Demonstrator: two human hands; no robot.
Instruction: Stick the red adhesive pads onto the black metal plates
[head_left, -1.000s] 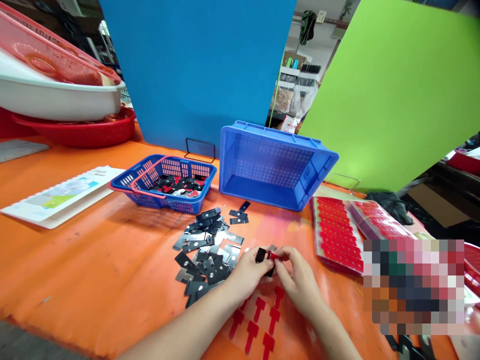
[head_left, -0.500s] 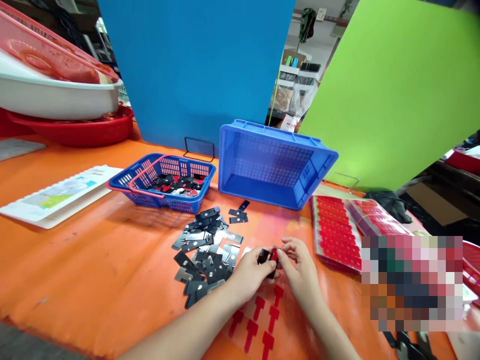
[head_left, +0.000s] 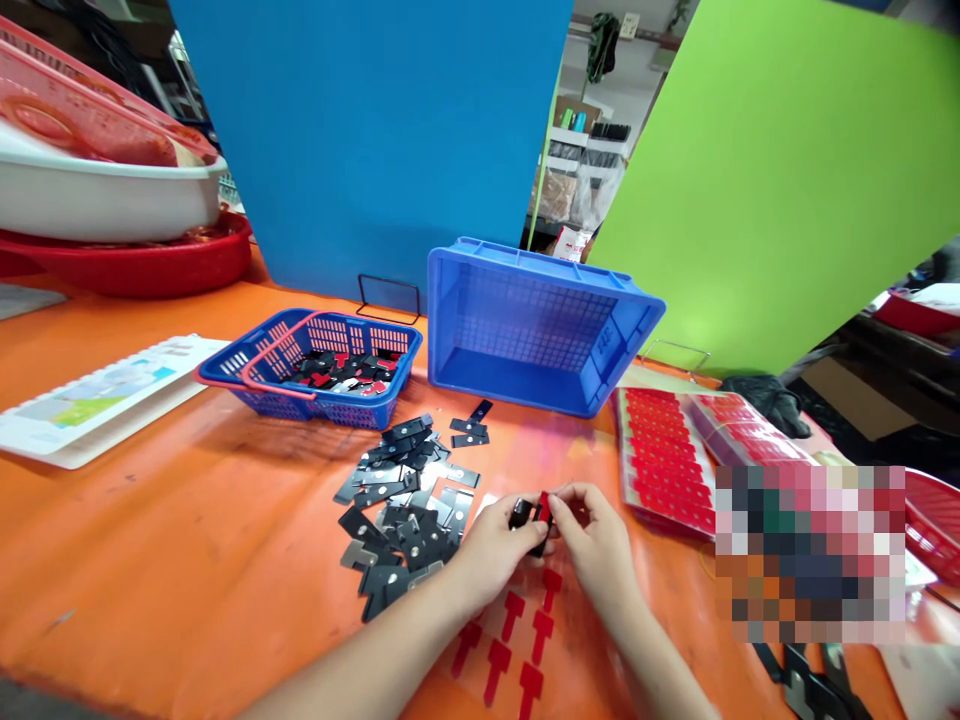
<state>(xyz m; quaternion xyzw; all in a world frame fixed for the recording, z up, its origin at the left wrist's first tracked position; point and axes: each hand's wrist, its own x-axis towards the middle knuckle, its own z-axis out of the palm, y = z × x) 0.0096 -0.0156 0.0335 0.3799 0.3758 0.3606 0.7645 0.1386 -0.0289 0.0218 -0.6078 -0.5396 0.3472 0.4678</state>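
My left hand (head_left: 491,548) is closed around a small black plate (head_left: 538,547), with another shiny black piece (head_left: 520,513) showing at its fingers. A red T-shaped piece (head_left: 544,507) lies against the plate. My right hand (head_left: 598,535) pinches at the right edge of this red piece, its fingertips almost meeting the left ones. Below the hands, several red T-shaped pieces (head_left: 497,670) lie in rows on the orange table surface (head_left: 225,540). Left of my left hand is a loose heap of flat black plates (head_left: 420,540), some with a shiny metal side.
Behind the heap stand a blue basket (head_left: 330,408) of black and red pieces and a blue bin (head_left: 540,385) tipped toward me. Sheets of red pieces (head_left: 664,450) lie at right, beside a blurred-out patch. A white card (head_left: 112,390) and stacked basins (head_left: 112,205) are at left.
The view has shifted slightly, so everything sits a little further left. My hands stay together on the black plate and red piece, with only small finger movement.
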